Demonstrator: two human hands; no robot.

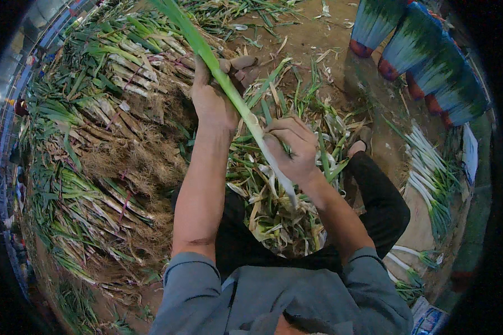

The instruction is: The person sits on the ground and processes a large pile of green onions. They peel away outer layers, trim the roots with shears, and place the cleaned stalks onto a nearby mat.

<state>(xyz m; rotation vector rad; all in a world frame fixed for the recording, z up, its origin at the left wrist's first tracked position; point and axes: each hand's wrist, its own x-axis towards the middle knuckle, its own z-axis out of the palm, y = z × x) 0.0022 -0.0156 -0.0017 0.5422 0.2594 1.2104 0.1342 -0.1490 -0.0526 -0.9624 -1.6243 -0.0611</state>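
A long green onion (244,109) runs diagonally before me, its green leaves at the upper left and its white stem end pointing down and right. My left hand (220,83) is under the green part, which lies across the palm below the thumb; the fingers, dark with soil, show beyond it. My right hand (291,146) pinches the white stem lower down between thumb and fingers. Beneath both hands is a heap of peeled leaves and skins (276,213) between my legs.
Tied bundles of unpeeled green onions with soil-covered roots (125,155) are piled at the left. Peeled onions (425,180) lie in a row at the right. Several wrapped bundles (415,46) stand at the upper right. Leaf scraps litter the brown ground (306,29).
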